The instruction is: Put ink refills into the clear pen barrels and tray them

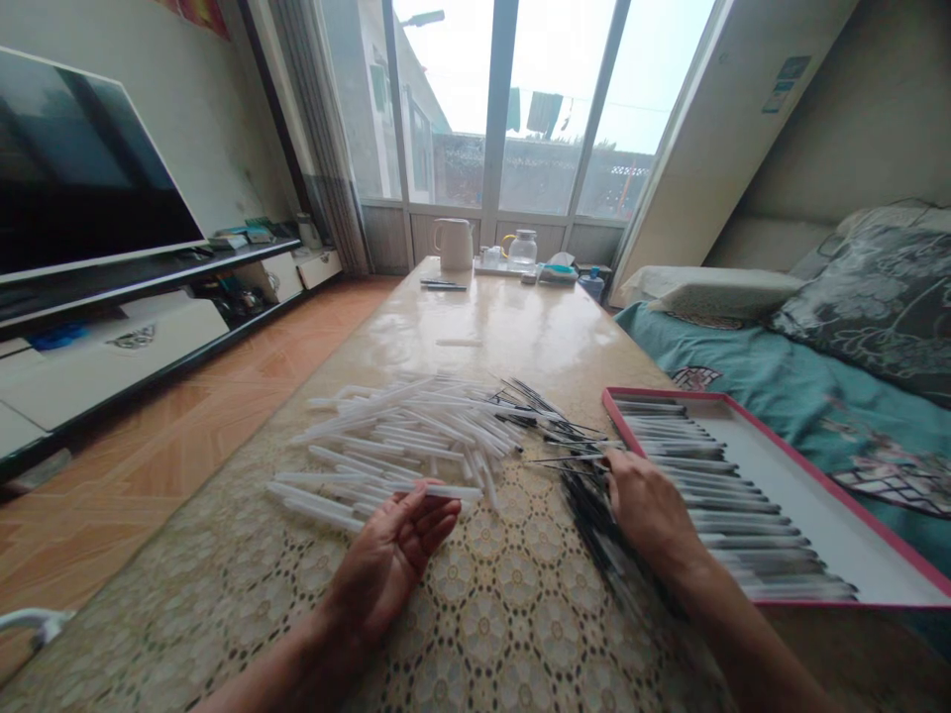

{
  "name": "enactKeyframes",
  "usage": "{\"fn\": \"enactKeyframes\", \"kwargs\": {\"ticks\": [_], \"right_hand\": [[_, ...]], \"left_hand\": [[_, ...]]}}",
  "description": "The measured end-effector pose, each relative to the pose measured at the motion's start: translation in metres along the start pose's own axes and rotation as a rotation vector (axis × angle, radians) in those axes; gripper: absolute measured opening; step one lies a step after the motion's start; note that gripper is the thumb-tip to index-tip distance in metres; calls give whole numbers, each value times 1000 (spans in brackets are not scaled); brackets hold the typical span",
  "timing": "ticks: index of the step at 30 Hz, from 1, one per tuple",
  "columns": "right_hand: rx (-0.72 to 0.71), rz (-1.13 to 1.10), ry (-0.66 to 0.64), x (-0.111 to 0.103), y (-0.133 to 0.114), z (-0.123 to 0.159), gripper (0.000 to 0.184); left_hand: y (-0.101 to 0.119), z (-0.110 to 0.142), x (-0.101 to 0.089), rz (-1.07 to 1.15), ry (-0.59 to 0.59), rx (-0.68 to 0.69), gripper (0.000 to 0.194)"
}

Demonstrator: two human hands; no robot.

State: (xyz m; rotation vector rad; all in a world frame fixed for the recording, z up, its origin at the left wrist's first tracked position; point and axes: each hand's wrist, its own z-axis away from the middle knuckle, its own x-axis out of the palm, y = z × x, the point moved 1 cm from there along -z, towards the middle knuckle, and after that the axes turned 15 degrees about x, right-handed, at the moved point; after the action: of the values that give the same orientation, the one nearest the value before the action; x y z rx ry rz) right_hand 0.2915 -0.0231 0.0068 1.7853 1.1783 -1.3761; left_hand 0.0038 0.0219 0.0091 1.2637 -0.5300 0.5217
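Clear plastic tubes [393,436] lie heaped on the lace tablecloth [482,614], pale and criss-crossed! Left hand [386,564] open, palm up, one tube across its fingertips [438,510]; right hand [650,505] pinches a thin black-tipped rod [565,458] beside the pink-rimmed tray [817,472].
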Motion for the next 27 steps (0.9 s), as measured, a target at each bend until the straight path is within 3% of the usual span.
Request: {"fn": "enactKeyframes", "kwargs": {"ticks": [5, 8, 10, 13, 16, 19, 27], "right_hand": [[97, -358, -11, -40, 3, -9, 26], [102, -392, -92, -56, 13, 17, 35], [-2, -302, -48, -48, 23, 51, 43], [-160, -128, 117, -15, 39, 104, 65], [-130, -48, 165, 16, 46, 134, 75], [-57, -25, 125, 25, 36, 130, 76], [100, -103, -13, 28, -8, 71, 67]], "left_hand": [[1, 1, -1, 2, -17, 9, 18], [0, -1, -2, 6, -40, 7, 17], [0, -1, -2, 6, -53, 9, 16], [0, -1, -2, 0, -49, 7, 17], [-1, 0, -2, -10, -41, 5, 19], [-1, -1, -2, -18, -47, 12, 19], [-2, 0, -4, -31, -58, 4, 15]]}}
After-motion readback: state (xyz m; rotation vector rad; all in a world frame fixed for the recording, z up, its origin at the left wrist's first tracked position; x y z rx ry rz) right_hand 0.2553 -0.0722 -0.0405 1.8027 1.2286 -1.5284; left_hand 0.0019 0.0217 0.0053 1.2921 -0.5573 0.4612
